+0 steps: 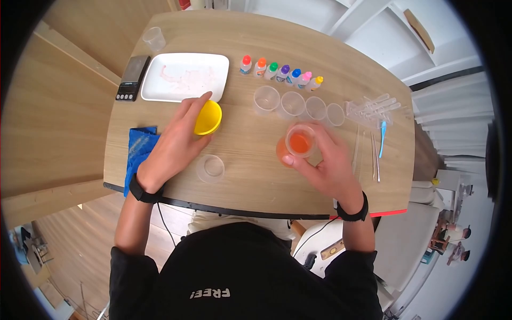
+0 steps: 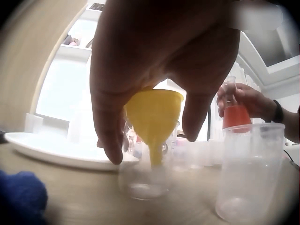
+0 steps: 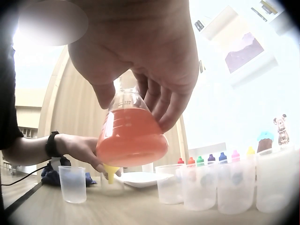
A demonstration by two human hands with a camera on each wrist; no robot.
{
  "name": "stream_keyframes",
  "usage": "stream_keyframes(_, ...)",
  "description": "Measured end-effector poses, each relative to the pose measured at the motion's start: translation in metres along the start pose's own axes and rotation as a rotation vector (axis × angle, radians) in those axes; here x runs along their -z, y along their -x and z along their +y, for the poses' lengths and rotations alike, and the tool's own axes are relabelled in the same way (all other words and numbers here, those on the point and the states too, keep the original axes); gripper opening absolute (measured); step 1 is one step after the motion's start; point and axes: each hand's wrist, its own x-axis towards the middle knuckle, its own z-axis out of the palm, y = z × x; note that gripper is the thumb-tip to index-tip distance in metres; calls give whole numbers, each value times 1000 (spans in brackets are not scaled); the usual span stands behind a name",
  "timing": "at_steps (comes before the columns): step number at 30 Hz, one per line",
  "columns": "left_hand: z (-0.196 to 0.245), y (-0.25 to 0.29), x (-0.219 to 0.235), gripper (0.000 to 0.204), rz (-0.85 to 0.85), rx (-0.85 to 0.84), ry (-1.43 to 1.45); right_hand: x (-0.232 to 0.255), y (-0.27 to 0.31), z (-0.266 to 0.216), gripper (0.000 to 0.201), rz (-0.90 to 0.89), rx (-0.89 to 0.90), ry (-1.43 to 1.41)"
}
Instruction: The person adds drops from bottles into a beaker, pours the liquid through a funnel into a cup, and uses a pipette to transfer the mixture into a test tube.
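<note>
With curled fingers and thumb, my left hand point(image 1: 175, 140) holds a yellow funnel point(image 1: 208, 118) around its wide rim. The funnel's stem points down into a clear vessel point(image 2: 143, 187) on the table in the left wrist view. My right hand point(image 1: 332, 166) grips a glass conical flask point(image 3: 132, 138) near its neck. Orange-red liquid fills much of the flask, which hangs above the table, slightly tilted in the right wrist view. Between the hands, nearer the front edge, stands a clear plastic cup point(image 1: 211, 169).
A white tray point(image 1: 218, 64) with faint red marks lies beside a black scale point(image 1: 134, 72). Several colour-capped bottles point(image 1: 282, 73) line the back, with clear cups point(image 1: 292, 104) before them. Pipettes point(image 1: 376, 106) and thin tools point(image 1: 376, 157) lie right. A blue cloth point(image 1: 140, 146) sits left.
</note>
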Motion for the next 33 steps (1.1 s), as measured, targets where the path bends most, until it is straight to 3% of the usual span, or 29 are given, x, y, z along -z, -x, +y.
stream_keyframes(11, 43, -20, -18, 83, -308, -55, -87, 1, 11, 3, 42, -11, -30, 30)
stream_keyframes(23, 69, -13, -42, 88, -479, -137, -42, 2, 23, 5, 43, -115, -58, 158)
stream_keyframes(29, 82, -8, -39, 82, -444, -102, 45, 2, 23, 9, 44, -118, 48, 323)
stream_keyframes(33, 71, -7, -43, 77, -398, -188, 70, 2, 22, 7, 41, -127, 78, 370)
